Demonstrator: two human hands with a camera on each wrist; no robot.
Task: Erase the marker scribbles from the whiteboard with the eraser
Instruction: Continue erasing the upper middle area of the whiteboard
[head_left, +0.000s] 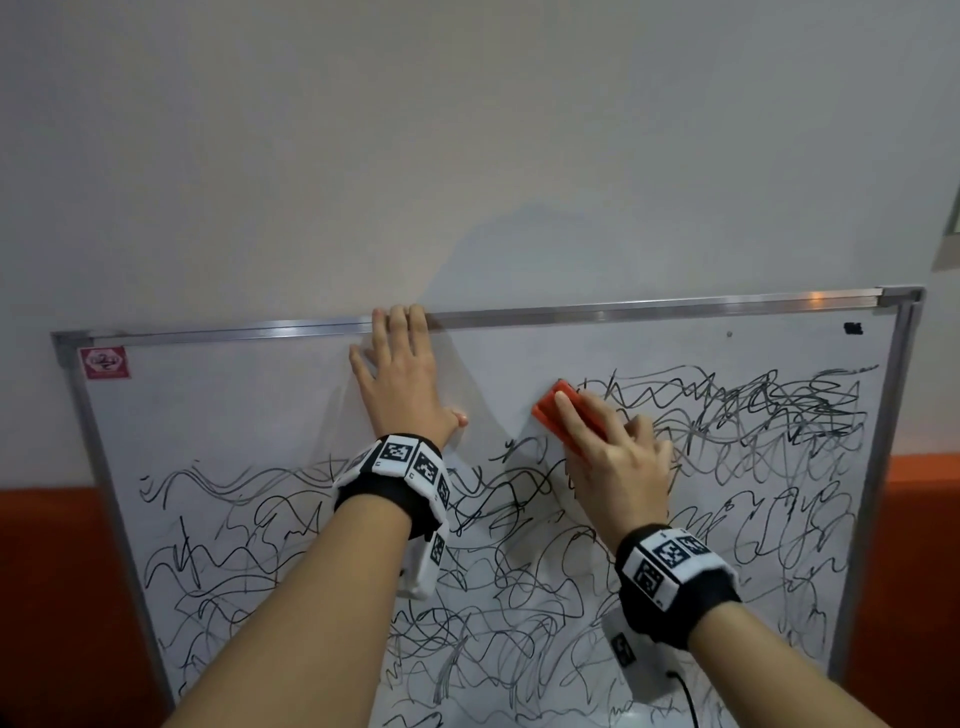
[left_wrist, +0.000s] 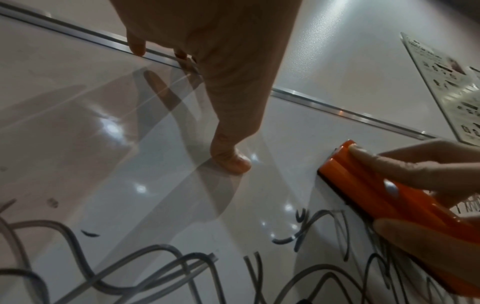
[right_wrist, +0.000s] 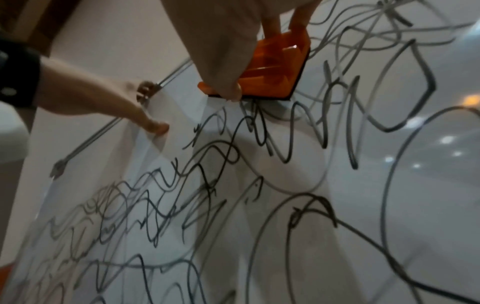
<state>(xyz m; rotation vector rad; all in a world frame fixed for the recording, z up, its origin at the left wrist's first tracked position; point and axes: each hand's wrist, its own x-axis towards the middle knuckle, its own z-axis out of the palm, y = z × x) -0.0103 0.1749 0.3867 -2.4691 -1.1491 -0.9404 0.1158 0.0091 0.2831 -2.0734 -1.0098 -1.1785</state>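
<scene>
Right hand (head_left: 618, 457) gripping orange eraser (head_left: 563, 415) w/ curled fingers, pressing it on scribbled whiteboard (head_left: 234, 405), left hand (head_left: 402, 379) lying flat, fingers straight, near top frame.

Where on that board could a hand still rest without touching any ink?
The upper left of the metal-framed whiteboard is bare: between the red corner sticker, the top rail, and the left hand pressed flat. Right of the orange block eraser in the right hand, and all below, black marker scribbles crowd it.

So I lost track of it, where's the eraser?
Head view: the eraser is in the right hand, flat against the whiteboard, right of centre, beside the left hand.
</scene>
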